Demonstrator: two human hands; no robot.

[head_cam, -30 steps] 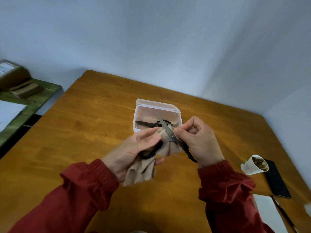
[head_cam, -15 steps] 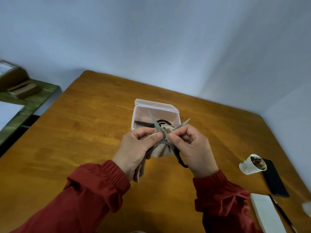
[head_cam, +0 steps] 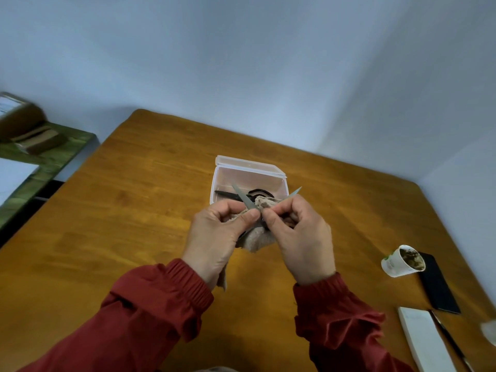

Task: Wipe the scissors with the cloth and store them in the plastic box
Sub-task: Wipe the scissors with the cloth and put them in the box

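- On my left, the left hand [head_cam: 214, 237] is curled around the cloth [head_cam: 257, 237], thumb pressed toward the pivot of the scissors [head_cam: 248, 204]; its grip is clenched on cloth and scissors together, and a tail of cloth hangs down below the wrist.
- In the middle, the scissors are held above the desk [head_cam: 134, 210], blades spread in a V: one blade points far-left, the other far-right, with both tips up over the near edge of the plastic box [head_cam: 249, 170]. The handles are mostly hidden under the cloth and fingers.
- To the right, the right hand [head_cam: 300, 237] pinches the scissors and cloth near the pivot, so that grip is clenched too.
- The relation I care about: the plastic box sits just beyond both hands, lid open at its far side, and its long axis runs left to right. Another dark pair of scissors [head_cam: 241, 195] already lies inside along that axis.
- My judgement: wiping is not finished; storing will call for closing the blades and turning the scissors sideways to match the box. Both hands are about equally near it.
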